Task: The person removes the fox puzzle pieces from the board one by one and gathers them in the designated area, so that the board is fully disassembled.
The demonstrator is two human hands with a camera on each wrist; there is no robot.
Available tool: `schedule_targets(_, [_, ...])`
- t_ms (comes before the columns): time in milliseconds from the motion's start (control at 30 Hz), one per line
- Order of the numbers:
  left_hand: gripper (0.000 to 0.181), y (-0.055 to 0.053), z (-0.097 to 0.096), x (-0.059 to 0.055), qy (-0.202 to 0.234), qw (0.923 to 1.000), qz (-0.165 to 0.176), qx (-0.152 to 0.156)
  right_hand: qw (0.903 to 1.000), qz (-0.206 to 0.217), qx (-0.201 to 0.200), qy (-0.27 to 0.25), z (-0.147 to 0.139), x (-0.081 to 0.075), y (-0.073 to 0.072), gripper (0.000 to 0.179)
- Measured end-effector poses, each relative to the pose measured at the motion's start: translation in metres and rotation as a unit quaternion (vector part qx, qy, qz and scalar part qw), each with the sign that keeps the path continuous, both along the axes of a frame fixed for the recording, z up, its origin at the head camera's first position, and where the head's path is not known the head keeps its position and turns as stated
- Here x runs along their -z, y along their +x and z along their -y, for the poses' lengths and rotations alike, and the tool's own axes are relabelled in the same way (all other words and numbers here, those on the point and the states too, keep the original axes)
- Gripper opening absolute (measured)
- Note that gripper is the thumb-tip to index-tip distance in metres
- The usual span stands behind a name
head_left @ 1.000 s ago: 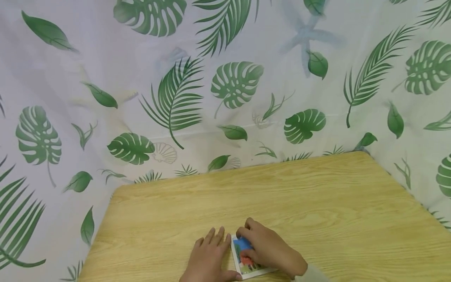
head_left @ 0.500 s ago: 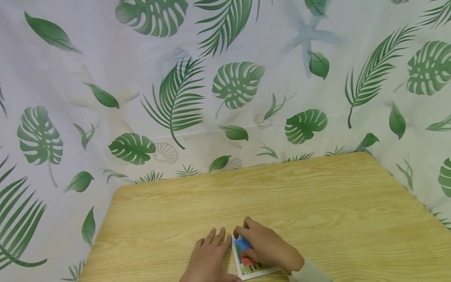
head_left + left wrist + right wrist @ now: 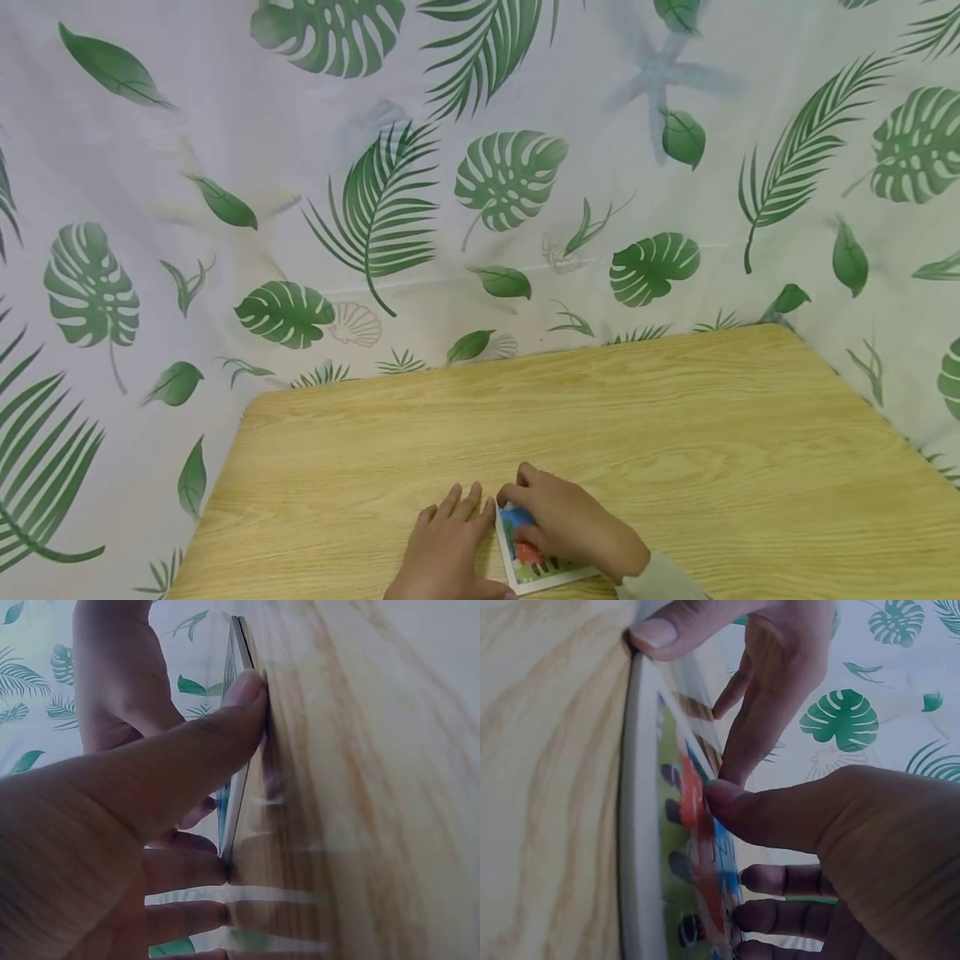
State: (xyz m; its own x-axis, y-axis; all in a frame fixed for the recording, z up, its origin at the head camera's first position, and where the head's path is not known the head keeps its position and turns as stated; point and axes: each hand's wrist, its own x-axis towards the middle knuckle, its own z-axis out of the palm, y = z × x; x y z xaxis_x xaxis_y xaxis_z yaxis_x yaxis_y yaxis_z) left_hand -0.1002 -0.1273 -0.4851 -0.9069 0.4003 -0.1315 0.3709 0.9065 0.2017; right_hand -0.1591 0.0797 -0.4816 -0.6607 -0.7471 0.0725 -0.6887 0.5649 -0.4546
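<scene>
A flat picture board (image 3: 528, 553) with a pale rim lies at the table's near side, its picture blue, red and green. My left hand (image 3: 446, 546) lies flat on the wood beside the board, fingers spread. Its thumb presses the rim's near corner, and its index fingertip touches the left edge. Bent over the board, my right hand (image 3: 570, 521) sets its thumb on the red part and its fingertips near the far edge. In the right wrist view, the board's thick rim (image 3: 639, 825) and that thumb (image 3: 757, 814) show close up. Part of the picture is hidden beneath the right hand.
The wooden table (image 3: 525, 417) stretches away beyond both hands. Behind it and at its sides hangs a white curtain (image 3: 525, 100) printed with green leaves. A light sleeve (image 3: 660, 582) covers the right forearm.
The head view has shifted slightly. My right hand has edged a little to the left over the board, with more of its sleeve showing. The left hand and the board look still.
</scene>
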Motion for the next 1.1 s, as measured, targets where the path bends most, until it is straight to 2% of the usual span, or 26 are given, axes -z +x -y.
schedule_targets(167, [0.107,0.0,0.002,0.0,0.003,1.0,-0.001,0.002,0.999,-0.038,-0.015,0.017,0.001,0.0,0.0,0.03])
schedule_targets(233, [0.107,0.0,0.002,0.0,0.003,1.0,0.001,0.002,0.9987,-0.04,-0.018,0.025,0.001,0.0,0.0,0.031])
schedule_targets(400, [0.109,0.0,0.004,0.001,0.01,0.9999,0.003,-0.001,0.9991,-0.011,-0.018,0.035,0.003,-0.002,-0.002,0.033])
schedule_targets(633, [0.11,0.0,0.007,0.0,0.028,0.9996,0.005,0.0,0.9988,-0.012,-0.032,0.036,0.006,-0.006,-0.005,0.033])
schedule_targets(767, [0.11,0.0,0.007,-0.001,0.023,0.9997,0.003,0.003,0.9983,0.019,-0.042,0.038,0.008,-0.006,-0.009,0.034])
schedule_targets(933, [0.109,0.0,0.007,0.0,0.013,0.9999,-0.001,0.005,0.9969,0.061,-0.036,0.035,0.011,-0.003,-0.015,0.033])
schedule_targets(1100, [0.109,-0.001,0.008,0.0,0.007,0.9999,-0.007,0.006,0.9968,0.069,-0.034,0.025,0.01,0.0,-0.019,0.032])
